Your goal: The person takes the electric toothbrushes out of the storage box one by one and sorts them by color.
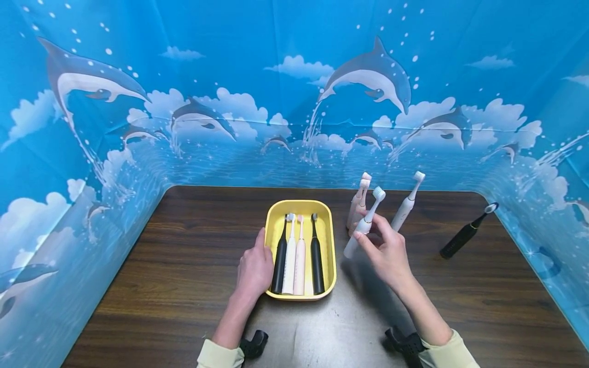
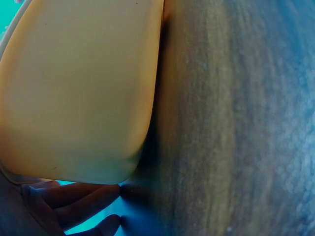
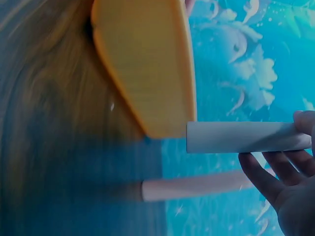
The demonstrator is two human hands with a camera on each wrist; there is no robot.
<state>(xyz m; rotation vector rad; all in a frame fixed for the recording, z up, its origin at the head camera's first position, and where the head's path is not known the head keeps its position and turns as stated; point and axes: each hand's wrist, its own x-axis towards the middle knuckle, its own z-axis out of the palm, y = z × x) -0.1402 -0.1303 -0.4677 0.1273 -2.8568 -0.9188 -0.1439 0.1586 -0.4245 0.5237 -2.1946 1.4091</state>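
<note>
In the head view my right hand (image 1: 388,253) pinches a white electric toothbrush (image 1: 352,247) by its handle, head up and tilted to the right, just right of the yellow tray (image 1: 334,245). The right wrist view shows the bottom of this white handle (image 3: 221,137) apart from the table. My left hand (image 1: 255,268) rests against the tray's left side. Its fingers (image 2: 86,206) look fairly straight beside the tray wall in the left wrist view; the thumb is hidden there. Inside the tray lie two black toothbrushes (image 1: 316,260), a white one (image 1: 289,260) and a pink one (image 1: 299,263).
Two pink toothbrushes (image 1: 353,212) stand upright close together behind the right hand. Another white toothbrush (image 1: 404,210) stands just right of them, and a black one (image 1: 462,238) farther right. A dolphin-print sheet (image 1: 285,148) walls in the dark wooden table (image 1: 184,266).
</note>
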